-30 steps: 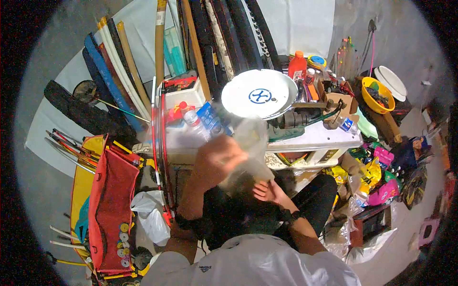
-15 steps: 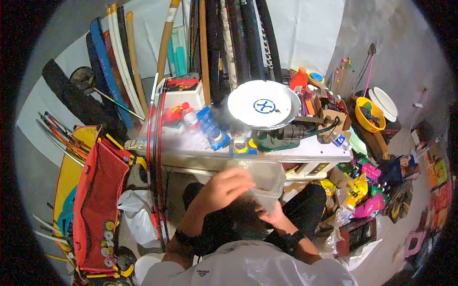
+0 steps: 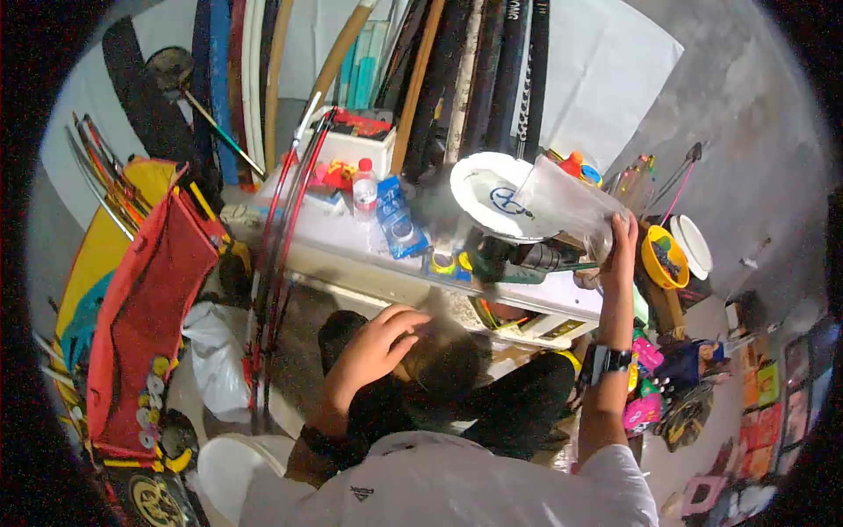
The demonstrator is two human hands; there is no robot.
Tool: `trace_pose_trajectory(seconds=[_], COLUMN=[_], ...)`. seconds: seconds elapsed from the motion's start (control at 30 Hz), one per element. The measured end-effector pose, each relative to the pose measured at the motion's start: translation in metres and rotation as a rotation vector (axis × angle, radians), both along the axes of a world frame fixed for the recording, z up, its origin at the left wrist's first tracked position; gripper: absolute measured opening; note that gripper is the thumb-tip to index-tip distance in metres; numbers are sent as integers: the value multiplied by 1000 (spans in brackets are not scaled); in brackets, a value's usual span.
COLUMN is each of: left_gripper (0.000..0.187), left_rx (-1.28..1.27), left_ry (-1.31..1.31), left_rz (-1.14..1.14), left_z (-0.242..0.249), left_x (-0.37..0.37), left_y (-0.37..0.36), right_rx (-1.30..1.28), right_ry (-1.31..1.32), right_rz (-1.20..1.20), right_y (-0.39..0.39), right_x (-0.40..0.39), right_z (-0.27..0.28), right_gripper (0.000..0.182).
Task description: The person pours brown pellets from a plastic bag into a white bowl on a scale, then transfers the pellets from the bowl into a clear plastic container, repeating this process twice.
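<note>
My right hand point(image 3: 621, 244) grips one end of a clear plastic container point(image 3: 575, 204), which is raised over the table and tilted. The container overlaps the right side of a round white dish point(image 3: 474, 180) with a blue mark at its centre. Under that dish sits a dark green device point(image 3: 502, 263). Above my lap, my left hand point(image 3: 378, 347) is empty, its fingers loosely bent and apart from the thumb. Near the table's front edge lie a blue packet point(image 3: 400, 230) and a small yellow-and-blue item point(image 3: 446, 263).
On the table's left stand a clear bottle with a red cap point(image 3: 364, 189) and a white box point(image 3: 347, 145). Red rods point(image 3: 279, 228) rise beside it. A red bag point(image 3: 149, 325) is at far left, a white bucket point(image 3: 233, 474) below. A yellow basin point(image 3: 665, 257) stands at right.
My right hand has lifted the clear container from my lap up and right, over the dish. My left hand has drawn back left and down. The view has turned slightly.
</note>
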State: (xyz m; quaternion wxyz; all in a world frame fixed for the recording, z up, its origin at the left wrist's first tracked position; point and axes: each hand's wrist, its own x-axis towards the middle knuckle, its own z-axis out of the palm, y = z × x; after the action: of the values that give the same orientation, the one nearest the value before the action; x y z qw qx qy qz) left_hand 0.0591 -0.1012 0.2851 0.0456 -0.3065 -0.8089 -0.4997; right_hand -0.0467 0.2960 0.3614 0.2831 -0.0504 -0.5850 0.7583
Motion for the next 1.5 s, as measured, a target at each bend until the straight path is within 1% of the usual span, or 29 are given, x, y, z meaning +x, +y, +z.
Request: trace_pose_trajectory(seconds=[0.07, 0.1, 0.13, 0.17, 0.2, 0.3, 0.4, 0.5, 0.57, 0.63, 0.67, 0.7, 0.77, 0.8, 0.83, 0.87, 0.9, 0.97, 1.03, 1.1, 1.17, 1.23, 1.3, 1.37, 1.5], left_gripper=[30, 31, 31, 32, 33, 32, 31, 30, 30, 30, 30, 30, 30, 29, 29, 29, 29, 29, 29, 26, 26, 26, 26, 26, 25], left_rx=[36, 54, 68, 55, 39, 42, 68, 40, 31, 24, 28, 31, 11, -9, -9, 14, 36, 27, 17, -29, -20, -14, -28, -17, 0], left_ry=[-29, -48, -50, -14, 22, 2, -41, -1, 13, 27, 35, 43, 72, 100, 101, 14, -73, -39, -7, 89, 111, 127, 37, 50, 87], left_rz=[9, 4, 15, 28, 39, 54, 62, 78, 83, 86, 91, 95, 103, 114, 113, 96, 80, 76, 74, 114, 122, 129, 121, 123, 136], left_z=[-5, -7, -9, -11, -13, -11, -8, -5, -8, -11, -12, -12, -11, -10, -9, -9, -9, -7, -7, -8, -12, -13, -12, -14, -20], left_x=[6, 8, 9, 9, 10, 11, 14, 14, 13, 12, 12, 12, 12, 12, 13, 14, 14, 14, 13, 12, 10, 12, 13, 13, 10], left_y=[-1, -2, -3, -4, -5, -9, -11, -15, -17, -16, -16, -15, -13, -13, -13, -13, -12, -12, -12, -14, -14, -15, -16, -16, -18], right_rx=[252, 266, 336, 404, 448, 501, 541, 595, 639, 712, 764, 765, 1164, 1164, 1217, 1269, 1270, 1571, 1567, 1561, 1740, 1787, 1830, 1980, 2051], right_ry=[-77, -79, -130, -180, -175, -188, -204, -260, -232, -253, -225, -224, -186, -186, -164, -143, -143, -91, -55, -14, 154, 122, 91, 13, -32], right_rz=[-14, -3, 9, 20, -7, 62, 71, 115, 117, 201, 182, 179, 121, 119, 130, 140, 139, 138, 110, 81, -37, -56, -76, -147, -224], right_y=[13, 12, 11, 11, 13, 15, 17, 12, 18, 10, 6, 7, 7, 13, 19, 17, 16, 12, -6, -27, -42, -41, -47, -53, -62], right_x=[-25, -33, -40, -48, -58, -77, -96, -106, -122, -125, -128, -134, -147, -159, -170, -174, -176, -176, -163, -145, -131, -134, -131, -123, -115], right_z=[4, 8, 13, 17, 18, 26, 36, 58, 63, 78, 81, 84, 89, 88, 86, 89, 92, 102, 110, 117, 123, 121, 122, 124, 137], right_gripper=[56, 56, 55, 53, 50, 48, 44, 44, 45, 47, 44, 44, 38, 38, 34, 31, 31, 27, 24, 22, 21, 22, 23, 26, 28])
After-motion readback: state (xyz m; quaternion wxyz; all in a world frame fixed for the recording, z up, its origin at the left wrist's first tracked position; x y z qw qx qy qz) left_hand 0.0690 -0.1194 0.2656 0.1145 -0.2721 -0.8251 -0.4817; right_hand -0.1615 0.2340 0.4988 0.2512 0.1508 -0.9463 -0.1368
